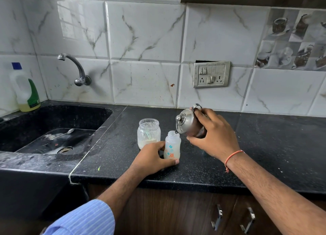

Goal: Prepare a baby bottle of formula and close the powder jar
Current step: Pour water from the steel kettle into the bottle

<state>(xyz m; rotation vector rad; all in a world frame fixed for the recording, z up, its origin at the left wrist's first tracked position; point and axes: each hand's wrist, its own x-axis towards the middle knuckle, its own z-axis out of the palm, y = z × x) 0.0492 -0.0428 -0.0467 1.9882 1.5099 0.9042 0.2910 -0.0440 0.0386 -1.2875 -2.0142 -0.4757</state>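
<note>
A clear baby bottle (172,145) with coloured print stands open-topped on the black counter (264,146). My left hand (153,158) grips its base, thumb in front. My right hand (214,135) holds a small steel kettle (187,122), lid on, tilted to the left with its spout right over the bottle's mouth. Just left of the bottle stands the glass powder jar (148,132), lidless, with white powder at the bottom and a pale scoop inside. The jar's lid is not in view.
A black sink (53,128) lies to the left with a spoon (63,133) in it and a tap (75,68) above. A detergent bottle (24,90) stands at the sink's back corner. A wall socket panel (211,74) is behind the kettle.
</note>
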